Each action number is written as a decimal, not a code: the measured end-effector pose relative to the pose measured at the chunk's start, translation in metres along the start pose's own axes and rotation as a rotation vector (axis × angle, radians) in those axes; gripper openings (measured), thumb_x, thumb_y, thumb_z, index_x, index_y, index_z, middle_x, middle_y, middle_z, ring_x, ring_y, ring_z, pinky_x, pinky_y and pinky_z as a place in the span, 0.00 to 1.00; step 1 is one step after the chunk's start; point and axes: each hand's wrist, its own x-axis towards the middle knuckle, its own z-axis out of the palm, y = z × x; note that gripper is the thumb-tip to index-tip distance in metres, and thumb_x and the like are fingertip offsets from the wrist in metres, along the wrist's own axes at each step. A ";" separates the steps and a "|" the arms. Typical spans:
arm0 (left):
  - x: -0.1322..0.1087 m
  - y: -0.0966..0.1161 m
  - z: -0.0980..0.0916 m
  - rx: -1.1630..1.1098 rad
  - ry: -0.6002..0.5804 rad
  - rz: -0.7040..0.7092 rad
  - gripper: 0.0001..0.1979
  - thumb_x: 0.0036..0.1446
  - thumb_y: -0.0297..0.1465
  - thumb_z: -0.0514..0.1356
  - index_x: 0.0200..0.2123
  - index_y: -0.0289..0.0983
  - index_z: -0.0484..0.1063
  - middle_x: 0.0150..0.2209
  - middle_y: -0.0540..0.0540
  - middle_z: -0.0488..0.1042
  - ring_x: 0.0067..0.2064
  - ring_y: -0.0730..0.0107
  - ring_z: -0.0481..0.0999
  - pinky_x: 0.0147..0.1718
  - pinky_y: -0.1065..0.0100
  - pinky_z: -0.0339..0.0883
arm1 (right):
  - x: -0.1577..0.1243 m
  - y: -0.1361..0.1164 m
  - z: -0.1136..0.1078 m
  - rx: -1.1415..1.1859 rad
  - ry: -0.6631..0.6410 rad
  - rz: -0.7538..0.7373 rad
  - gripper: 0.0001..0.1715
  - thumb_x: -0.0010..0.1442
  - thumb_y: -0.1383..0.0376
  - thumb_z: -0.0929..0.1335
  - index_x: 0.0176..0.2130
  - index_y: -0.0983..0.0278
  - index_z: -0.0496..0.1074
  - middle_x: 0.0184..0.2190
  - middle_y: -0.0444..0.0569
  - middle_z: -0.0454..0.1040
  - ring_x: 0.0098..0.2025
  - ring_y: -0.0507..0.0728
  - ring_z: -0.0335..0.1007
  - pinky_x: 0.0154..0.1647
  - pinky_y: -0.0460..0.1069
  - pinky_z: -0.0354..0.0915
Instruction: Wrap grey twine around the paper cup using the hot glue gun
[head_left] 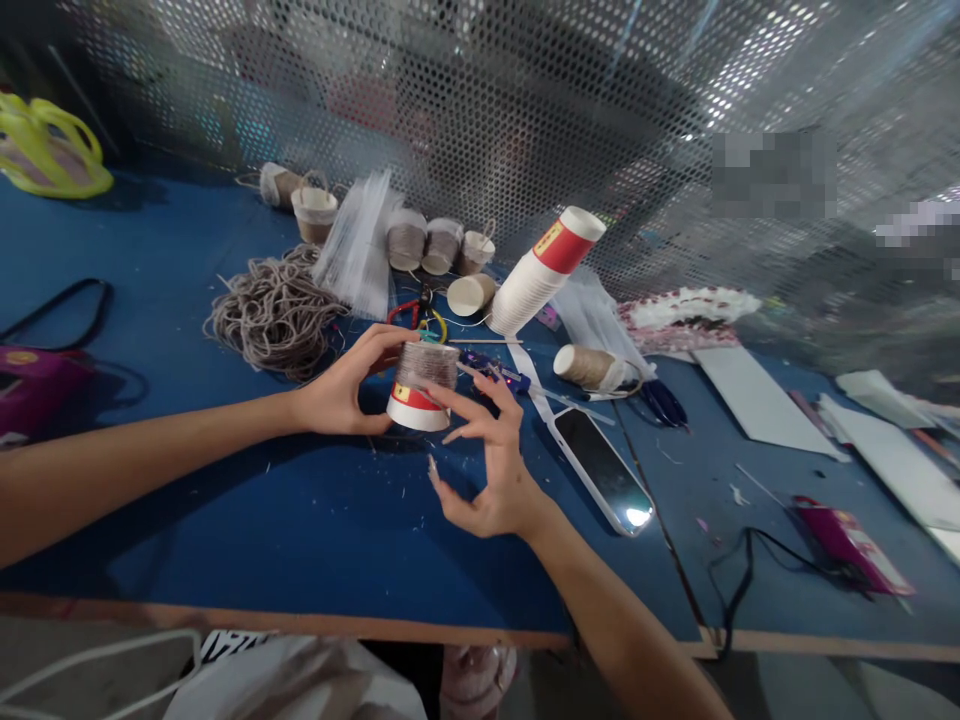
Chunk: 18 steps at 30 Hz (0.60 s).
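Observation:
My left hand (341, 388) grips an upturned paper cup (421, 385) from the left side. The cup is white and red near its rim and its upper part is wrapped in grey-brown cord. My right hand (487, 460) is just right of the cup with its fingers spread, and its fingertips touch the cup's wrapped side. Both hands hover over the blue table (300, 520) near its middle.
Behind the cup lie a heap of grey cord (274, 312), several cord-wrapped cups (424, 245), a stack of red and white paper cups (544, 268), pliers (412, 312) and a clear plastic sheaf (360, 250). A phone (604, 468) lies to the right. A perforated metal screen (480, 100) closes off the back.

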 end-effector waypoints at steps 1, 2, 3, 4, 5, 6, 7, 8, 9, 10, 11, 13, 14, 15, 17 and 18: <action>0.000 0.000 0.000 -0.003 0.006 -0.006 0.45 0.44 0.22 0.68 0.66 0.45 0.57 0.62 0.38 0.60 0.65 0.49 0.66 0.64 0.49 0.66 | 0.000 -0.002 -0.001 -0.005 -0.024 -0.007 0.28 0.45 0.71 0.72 0.43 0.53 0.60 0.63 0.45 0.72 0.72 0.69 0.53 0.70 0.79 0.39; 0.000 0.000 0.000 -0.008 0.009 -0.010 0.45 0.44 0.22 0.68 0.65 0.45 0.58 0.62 0.38 0.60 0.65 0.49 0.66 0.64 0.49 0.66 | -0.001 -0.003 -0.001 -0.012 -0.036 -0.008 0.27 0.45 0.71 0.72 0.42 0.54 0.60 0.62 0.45 0.73 0.72 0.69 0.52 0.69 0.79 0.38; 0.000 0.000 0.000 -0.013 0.009 -0.011 0.45 0.44 0.22 0.68 0.65 0.45 0.58 0.62 0.38 0.60 0.65 0.49 0.66 0.65 0.49 0.66 | -0.001 -0.003 -0.002 -0.020 -0.038 -0.009 0.25 0.46 0.70 0.71 0.41 0.54 0.60 0.61 0.44 0.74 0.72 0.69 0.52 0.69 0.78 0.38; 0.000 0.001 0.000 -0.016 0.009 -0.012 0.45 0.44 0.22 0.68 0.65 0.45 0.58 0.62 0.38 0.60 0.65 0.49 0.66 0.65 0.50 0.66 | -0.001 -0.003 -0.002 -0.031 -0.033 -0.010 0.23 0.47 0.70 0.70 0.41 0.54 0.60 0.60 0.44 0.75 0.72 0.69 0.51 0.69 0.78 0.38; 0.000 0.001 0.000 -0.018 0.009 -0.014 0.45 0.44 0.22 0.68 0.65 0.44 0.58 0.62 0.38 0.60 0.65 0.49 0.66 0.65 0.49 0.66 | -0.001 -0.002 -0.002 -0.044 -0.025 -0.013 0.22 0.47 0.69 0.70 0.40 0.54 0.60 0.59 0.43 0.75 0.72 0.68 0.51 0.69 0.77 0.38; 0.001 0.002 0.000 -0.022 0.009 -0.015 0.45 0.44 0.22 0.68 0.65 0.44 0.58 0.62 0.38 0.60 0.64 0.49 0.67 0.64 0.49 0.66 | -0.001 -0.001 -0.003 -0.059 -0.012 -0.023 0.21 0.48 0.69 0.69 0.40 0.54 0.60 0.59 0.42 0.76 0.72 0.68 0.51 0.69 0.76 0.39; 0.001 0.002 0.001 -0.029 0.009 -0.014 0.44 0.45 0.22 0.68 0.65 0.44 0.58 0.62 0.38 0.60 0.64 0.49 0.67 0.64 0.49 0.66 | -0.001 -0.001 -0.003 -0.075 -0.001 -0.042 0.21 0.48 0.69 0.69 0.40 0.54 0.59 0.58 0.42 0.76 0.72 0.67 0.51 0.69 0.76 0.39; 0.001 0.002 0.001 -0.036 0.011 -0.015 0.44 0.45 0.22 0.68 0.65 0.44 0.58 0.62 0.38 0.60 0.64 0.50 0.68 0.64 0.49 0.66 | -0.001 0.000 -0.003 -0.095 0.010 -0.070 0.20 0.48 0.70 0.68 0.40 0.54 0.59 0.57 0.42 0.77 0.72 0.67 0.52 0.69 0.75 0.41; 0.001 0.002 0.002 -0.044 0.013 -0.017 0.43 0.46 0.22 0.68 0.64 0.44 0.58 0.61 0.38 0.60 0.63 0.50 0.69 0.64 0.49 0.67 | -0.001 0.001 -0.004 -0.116 0.018 -0.102 0.20 0.48 0.70 0.67 0.40 0.54 0.59 0.56 0.41 0.78 0.71 0.67 0.53 0.69 0.74 0.42; 0.001 0.001 0.002 -0.050 0.016 -0.020 0.43 0.46 0.21 0.68 0.64 0.44 0.58 0.61 0.38 0.60 0.63 0.50 0.69 0.64 0.49 0.66 | -0.002 0.002 -0.004 -0.137 0.027 -0.140 0.20 0.48 0.70 0.67 0.40 0.54 0.59 0.54 0.41 0.79 0.70 0.66 0.55 0.68 0.73 0.45; 0.001 0.001 0.002 -0.056 0.022 -0.024 0.42 0.46 0.21 0.67 0.63 0.44 0.58 0.61 0.38 0.60 0.63 0.50 0.69 0.64 0.50 0.66 | -0.002 0.003 -0.003 -0.155 0.042 -0.178 0.20 0.48 0.70 0.66 0.41 0.54 0.60 0.53 0.40 0.80 0.68 0.66 0.58 0.68 0.72 0.47; 0.001 0.001 0.002 -0.080 0.035 -0.032 0.42 0.45 0.20 0.67 0.63 0.43 0.57 0.61 0.38 0.60 0.64 0.50 0.69 0.64 0.49 0.65 | -0.002 0.005 -0.001 -0.172 0.113 -0.219 0.24 0.47 0.71 0.67 0.43 0.53 0.60 0.53 0.40 0.79 0.64 0.65 0.63 0.66 0.70 0.52; 0.001 0.001 0.002 -0.103 0.034 -0.041 0.42 0.45 0.21 0.67 0.63 0.44 0.57 0.62 0.38 0.60 0.64 0.50 0.69 0.64 0.49 0.66 | -0.002 0.007 0.000 -0.167 0.163 -0.217 0.28 0.47 0.71 0.69 0.46 0.52 0.60 0.57 0.41 0.77 0.64 0.65 0.64 0.65 0.70 0.56; 0.001 0.001 0.002 -0.130 0.026 -0.055 0.42 0.45 0.21 0.67 0.63 0.44 0.56 0.62 0.37 0.60 0.63 0.50 0.70 0.64 0.49 0.66 | -0.002 0.009 0.002 -0.153 0.208 -0.199 0.33 0.48 0.71 0.70 0.51 0.52 0.59 0.61 0.45 0.73 0.65 0.66 0.64 0.64 0.70 0.58; 0.001 0.002 0.002 -0.188 -0.006 -0.084 0.42 0.46 0.21 0.67 0.63 0.44 0.55 0.61 0.37 0.62 0.63 0.50 0.71 0.63 0.50 0.67 | -0.001 0.013 0.006 -0.110 0.230 -0.136 0.45 0.48 0.68 0.74 0.60 0.53 0.53 0.70 0.53 0.59 0.70 0.68 0.57 0.66 0.72 0.59; 0.001 0.002 0.001 -0.210 -0.028 -0.096 0.42 0.47 0.22 0.67 0.63 0.44 0.55 0.61 0.38 0.63 0.62 0.50 0.72 0.62 0.50 0.68 | 0.000 0.015 0.009 -0.082 0.202 -0.101 0.49 0.50 0.66 0.75 0.63 0.54 0.50 0.72 0.56 0.54 0.73 0.70 0.51 0.68 0.73 0.57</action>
